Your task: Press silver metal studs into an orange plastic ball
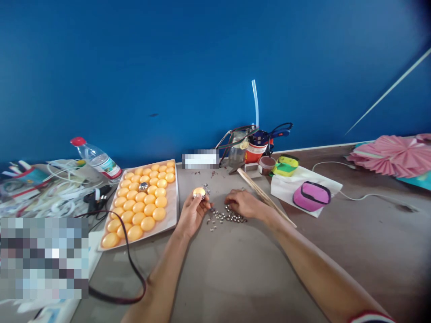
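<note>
My left hand (192, 214) is closed round a pale orange ball (199, 191), with small silvery bits showing near its edge. To its right, a loose pile of shiny silver bead-like pieces (230, 217) is spread on the grey table. My right hand (243, 202) rests at the back of that pile, its fingers curled down together; whatever they pinch is hidden. Left of my hands, a white tray (172, 211) holds rows of orange balls (138, 207). Among them sits one silver-covered ball (143, 186).
Wooden sticks (266, 197) lie beyond my right wrist. Behind them stand a glass jar (237, 154) and an orange cup (255, 152). Pink (311, 196) and yellow-green (285, 165) items lie on white paper. A bottle (101, 162) leans by the tray; a dark cable (129, 255) loops in front.
</note>
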